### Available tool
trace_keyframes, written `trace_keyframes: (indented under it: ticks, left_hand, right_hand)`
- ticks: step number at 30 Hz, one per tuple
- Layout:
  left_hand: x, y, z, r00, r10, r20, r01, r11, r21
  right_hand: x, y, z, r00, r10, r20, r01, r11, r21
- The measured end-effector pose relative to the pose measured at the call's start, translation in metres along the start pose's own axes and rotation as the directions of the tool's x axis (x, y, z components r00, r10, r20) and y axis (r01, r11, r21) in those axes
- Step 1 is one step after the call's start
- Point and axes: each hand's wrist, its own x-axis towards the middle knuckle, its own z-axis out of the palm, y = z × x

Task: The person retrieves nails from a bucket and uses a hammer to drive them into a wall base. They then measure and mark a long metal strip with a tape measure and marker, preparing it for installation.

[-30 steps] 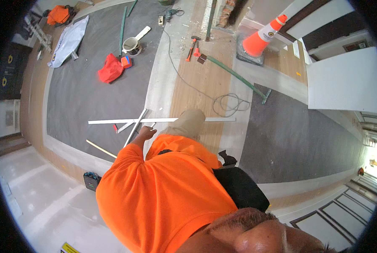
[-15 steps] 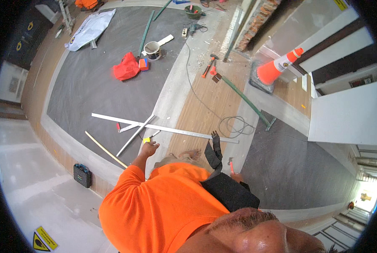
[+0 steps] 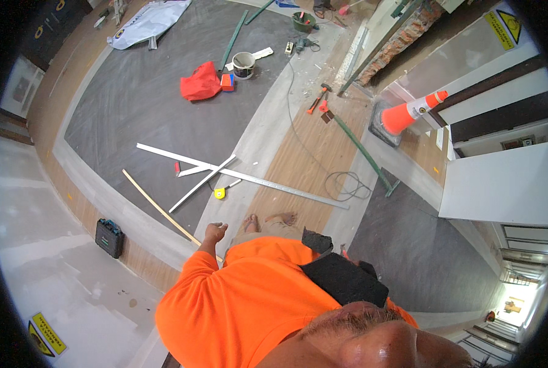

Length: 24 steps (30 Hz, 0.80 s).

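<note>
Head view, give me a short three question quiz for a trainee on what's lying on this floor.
1. True or false: the left hand is holding the yellow tape measure.
2. Which stands nearest the white door panel? A) red bag B) orange cone C) black case
3. Fill in: the white bucket sits beside a small ____ and blue box.

Key
1. False. The tape measure lies on the floor, apart from the hand.
2. B.
3. Red.
</note>
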Motion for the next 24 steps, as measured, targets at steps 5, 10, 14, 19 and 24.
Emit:
trace_keyframes:
  ticks: [5, 10, 14, 19, 24]
  left_hand:
    - [0.005, -0.043, -0.014, 0.999, -0.036, -0.011, 0.035, 0.999, -0.024]
    - [0.01, -0.057, -0.017, 0.999, -0.013, -0.044, 0.009, 0.996, -0.089]
    - [0.008, -0.059, -0.008, 0.998, 0.014, -0.054, -0.021, 0.991, -0.134]
    - [-0.023, -0.056, 0.007, 0.999, -0.022, -0.046, 0.013, 0.982, -0.19]
    - [-0.037, -0.083, 0.024, 0.998, -0.011, -0.068, 0.001, 0.989, -0.146]
  right_hand:
    - [-0.025, 0.003, 0.019, 1.0, 0.018, -0.004, -0.018, 1.0, -0.004]
    - [-0.042, 0.008, 0.02, 1.0, 0.025, -0.006, -0.025, 0.999, -0.029]
    - [-0.047, 0.015, 0.021, 1.0, 0.019, -0.002, -0.019, 0.999, -0.031]
    - [-0.052, 0.017, 0.016, 1.0, 0.016, 0.011, -0.016, 0.999, -0.042]
    - [-0.048, 0.032, 0.022, 1.0, -0.001, 0.022, 0.001, 1.0, -0.007]
